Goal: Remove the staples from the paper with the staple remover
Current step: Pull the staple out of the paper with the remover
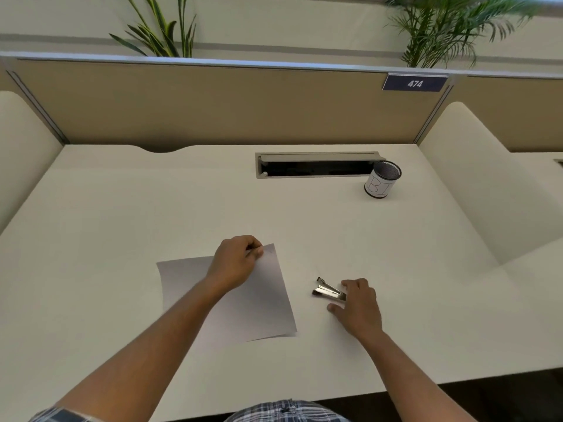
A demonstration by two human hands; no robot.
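Note:
A stack of white paper [262, 303] lies on the white desk [122, 226] in front of me, turned slightly clockwise. My left hand [236, 261] rests on its far right corner, fingers pinched on the sheet there. No staple is plain to see; the corner is mostly under my fingers. A metal staple remover [327, 290] lies on the desk to the right of the paper, jaws pointing left. My right hand [358, 306] touches its rear end, fingers spread around it, with no clear grip on it.
A mesh pen cup with a white label [382, 179] stands at the back right, next to an open cable slot [316, 166] in the desk. Tan partition panels close off the back and sides. The desk's front edge runs close to my body.

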